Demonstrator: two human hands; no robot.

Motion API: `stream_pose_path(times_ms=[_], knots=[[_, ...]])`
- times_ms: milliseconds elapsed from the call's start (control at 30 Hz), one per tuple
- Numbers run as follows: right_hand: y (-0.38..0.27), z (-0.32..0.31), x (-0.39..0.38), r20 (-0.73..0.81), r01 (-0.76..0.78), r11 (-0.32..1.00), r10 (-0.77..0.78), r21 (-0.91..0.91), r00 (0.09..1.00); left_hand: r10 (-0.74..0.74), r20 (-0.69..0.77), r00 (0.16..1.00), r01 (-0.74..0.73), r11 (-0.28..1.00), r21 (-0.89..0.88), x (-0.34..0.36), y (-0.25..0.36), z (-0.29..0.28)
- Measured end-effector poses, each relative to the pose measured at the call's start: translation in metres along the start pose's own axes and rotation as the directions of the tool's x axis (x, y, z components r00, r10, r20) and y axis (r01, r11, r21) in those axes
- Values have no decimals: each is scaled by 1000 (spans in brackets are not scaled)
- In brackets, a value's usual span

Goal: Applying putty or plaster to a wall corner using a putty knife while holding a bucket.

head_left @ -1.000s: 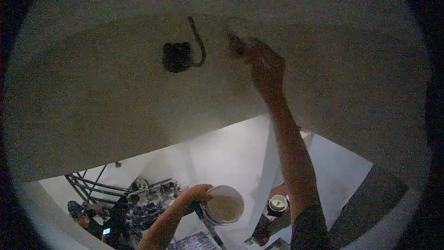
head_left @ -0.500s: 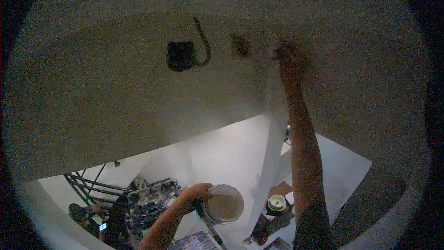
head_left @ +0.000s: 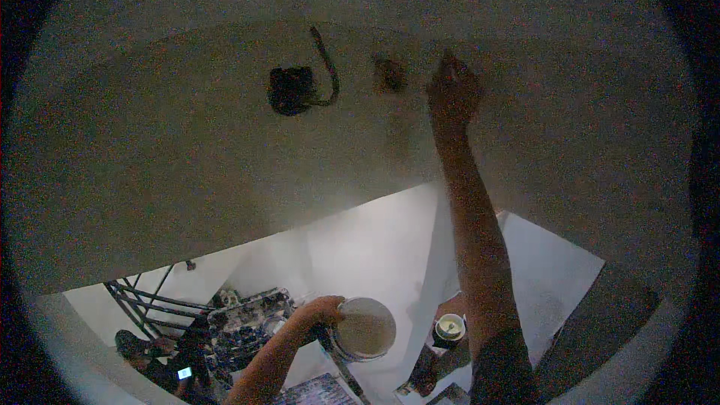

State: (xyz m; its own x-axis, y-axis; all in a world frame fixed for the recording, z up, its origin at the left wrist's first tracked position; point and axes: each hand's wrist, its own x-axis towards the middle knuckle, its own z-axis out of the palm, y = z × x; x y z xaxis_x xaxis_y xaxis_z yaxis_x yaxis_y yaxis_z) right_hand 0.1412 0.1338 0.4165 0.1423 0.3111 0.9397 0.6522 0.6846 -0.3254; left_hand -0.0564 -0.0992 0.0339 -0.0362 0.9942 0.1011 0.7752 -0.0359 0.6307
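Observation:
At the lower middle, my left hand is closed on the rim of a round bucket, which holds a pale greyish material. My right arm stretches far up over a dim, plain surface. At its end my right hand is closed against or close to that surface; what its fingers hold, if anything, is lost in the dark. Left of this hand is a small brownish patch. Farther left sits a black boxy object with a curved dark cord or strap beside it.
At the lower left are a dark metal frame and a paint-spattered platform. A person is there, near a lit screen. Below my right arm stands a small bowl with pale yellow contents.
My right hand has shifted a little left, and its forearm with it. My left hand and the bucket have hardly moved. The lit screen has moved slightly right.

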Motion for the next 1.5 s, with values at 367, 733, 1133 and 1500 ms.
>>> stream_pose_path(times_ms=[367,733,1133,1500], knots=[[8,24,-15,-558,538,812,-560,-224,613,-30,84,996,53,956,-289,1,-15,5],[-1,9,-8,-239,173,805,-40,567,970,62,-65,996,-74,977,-198,-1,-17,6],[-39,-7,-31,-339,526,813,-435,251,834,-47,31,998,48,998,-35,11,-33,8],[-14,-10,9,-54,190,717,-209,671,976,-83,55,995,82,996,22,16,42,-26]])
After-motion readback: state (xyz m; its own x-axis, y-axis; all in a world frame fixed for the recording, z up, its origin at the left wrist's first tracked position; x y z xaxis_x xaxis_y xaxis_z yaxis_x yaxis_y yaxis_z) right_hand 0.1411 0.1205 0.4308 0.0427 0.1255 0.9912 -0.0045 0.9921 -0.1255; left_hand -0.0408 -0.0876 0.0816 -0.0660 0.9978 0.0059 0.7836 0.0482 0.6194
